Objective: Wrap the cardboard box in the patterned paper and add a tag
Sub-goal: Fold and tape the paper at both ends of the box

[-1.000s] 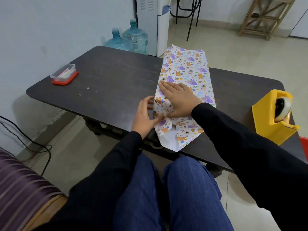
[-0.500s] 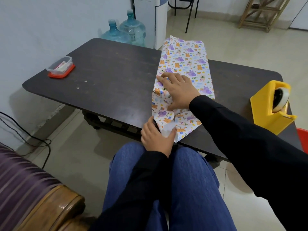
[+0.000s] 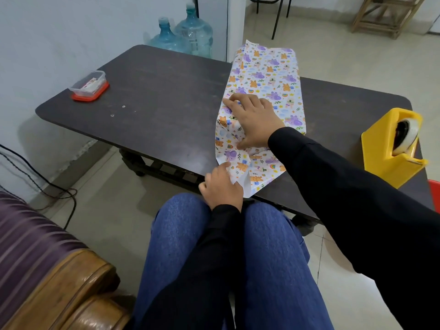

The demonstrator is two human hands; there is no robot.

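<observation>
The patterned paper (image 3: 266,75) with purple and orange animals lies wrapped over the cardboard box on the dark table (image 3: 162,103); the box itself is hidden under it. My right hand (image 3: 256,117) lies flat on top of the wrapped box, fingers spread and pressing down. My left hand (image 3: 221,189) is at the table's near edge and pinches the paper's loose near flap, whose white underside shows. A yellow tape dispenser (image 3: 390,148) stands at the right end of the table.
A small clear tub on a red lid (image 3: 89,88) sits at the table's left end. Water bottles (image 3: 188,34) stand behind the table. A striped sofa arm (image 3: 47,270) is at my left, cables on the floor beside it.
My left hand moved from the box's left side down to the near flap at the table edge and took hold of it. The right hand stayed pressing on top.
</observation>
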